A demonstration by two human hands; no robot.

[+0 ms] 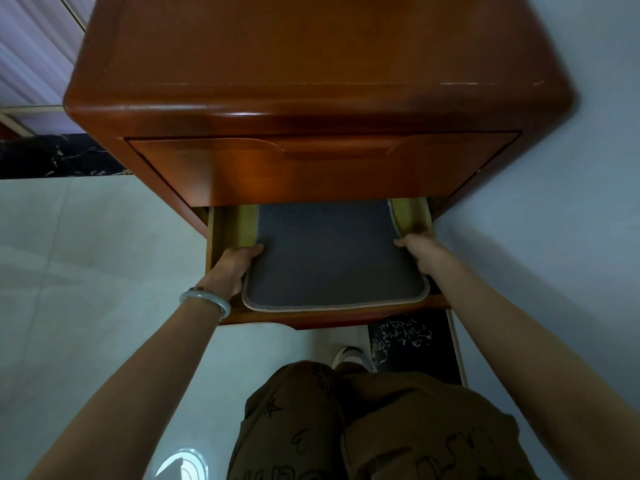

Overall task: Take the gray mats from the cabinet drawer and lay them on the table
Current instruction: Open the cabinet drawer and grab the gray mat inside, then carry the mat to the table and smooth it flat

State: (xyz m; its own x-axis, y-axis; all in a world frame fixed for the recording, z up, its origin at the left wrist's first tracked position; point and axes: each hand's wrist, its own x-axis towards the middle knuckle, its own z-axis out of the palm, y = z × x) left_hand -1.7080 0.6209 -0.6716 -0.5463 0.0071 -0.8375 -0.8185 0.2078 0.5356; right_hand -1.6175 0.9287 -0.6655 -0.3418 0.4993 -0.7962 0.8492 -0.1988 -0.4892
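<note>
A gray mat [329, 258] with a pale stitched border lies in the pulled-out lower drawer [228, 233] of a reddish-brown wooden cabinet [311, 64]. Its near edge is lifted over the drawer front. My left hand [232, 268], with a pale bangle on the wrist, grips the mat's left edge, thumb on top. At the mat's right edge my right hand [422, 252] holds on the same way. A second mat's border shows at the drawer's right side, curled up beside the top mat. How many mats lie beneath is hidden.
The upper drawer [322, 168] is closed above the open one. Pale floor tiles [86, 271] spread to the left, a pale wall [571, 237] stands at the right. My knees in brown printed trousers [363, 427] and a shoe are below the drawer.
</note>
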